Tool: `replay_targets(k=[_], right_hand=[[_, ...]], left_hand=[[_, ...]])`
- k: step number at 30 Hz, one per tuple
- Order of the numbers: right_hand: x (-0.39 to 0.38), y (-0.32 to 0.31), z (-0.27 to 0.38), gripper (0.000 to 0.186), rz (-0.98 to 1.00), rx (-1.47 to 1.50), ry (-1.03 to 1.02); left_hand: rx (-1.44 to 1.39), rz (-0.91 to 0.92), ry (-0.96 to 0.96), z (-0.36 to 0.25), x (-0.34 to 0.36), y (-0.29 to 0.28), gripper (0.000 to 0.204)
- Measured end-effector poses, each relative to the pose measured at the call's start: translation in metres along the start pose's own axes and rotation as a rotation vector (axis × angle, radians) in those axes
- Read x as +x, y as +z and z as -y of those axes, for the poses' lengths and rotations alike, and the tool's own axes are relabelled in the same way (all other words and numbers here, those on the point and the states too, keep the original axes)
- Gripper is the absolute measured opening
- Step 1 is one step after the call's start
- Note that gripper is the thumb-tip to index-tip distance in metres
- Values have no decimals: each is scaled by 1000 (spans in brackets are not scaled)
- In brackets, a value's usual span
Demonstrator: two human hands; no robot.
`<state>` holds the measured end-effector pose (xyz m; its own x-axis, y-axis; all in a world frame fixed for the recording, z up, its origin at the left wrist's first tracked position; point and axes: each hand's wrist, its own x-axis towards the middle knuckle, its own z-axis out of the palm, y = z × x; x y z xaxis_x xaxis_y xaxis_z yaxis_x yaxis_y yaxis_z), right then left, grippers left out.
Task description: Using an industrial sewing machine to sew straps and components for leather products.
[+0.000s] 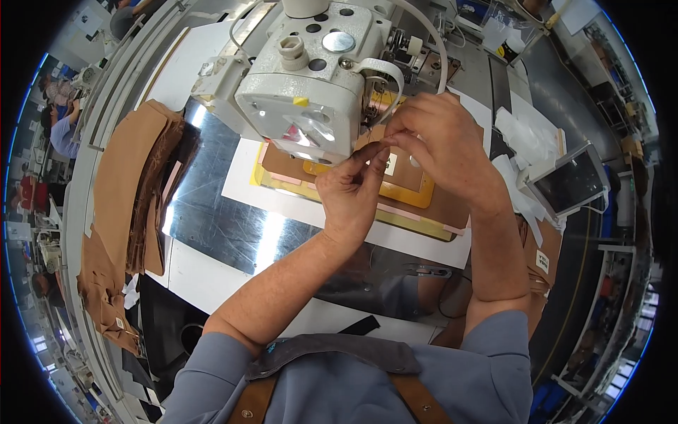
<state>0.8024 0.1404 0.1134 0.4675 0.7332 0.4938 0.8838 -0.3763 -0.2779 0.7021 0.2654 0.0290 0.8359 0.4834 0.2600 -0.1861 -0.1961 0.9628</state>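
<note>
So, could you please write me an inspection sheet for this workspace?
Surface: shiny metal plate, partly covered by a white sheet.
Job's things: brown panel and yellow frame, partly hidden by the white machine head.
Clutter: left stack of brown pieces, right stack, crumpled white material, small metal tool, black strip.
Grips: left grip and right grip meet at the fingertips; anything pinched is too small to tell.
Cables: white cable arching beside the machine head.
Surroundings: dark screen at right; person at far left.
</note>
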Motion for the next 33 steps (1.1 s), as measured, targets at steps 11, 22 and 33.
replay_targets(k=[11, 22, 33], right_hand=[[13, -1, -8, 11, -51, -141, -216], [9, 29, -13, 16, -354, -101, -174], [12, 42, -18, 19, -417, -67, -167]], left_hand=[[-789, -249, -471, -23, -5, 22, 25], [-943, -189, -709, -29, 7, 21, 18], [-1148, -217, -657, -23, 10, 25, 11]])
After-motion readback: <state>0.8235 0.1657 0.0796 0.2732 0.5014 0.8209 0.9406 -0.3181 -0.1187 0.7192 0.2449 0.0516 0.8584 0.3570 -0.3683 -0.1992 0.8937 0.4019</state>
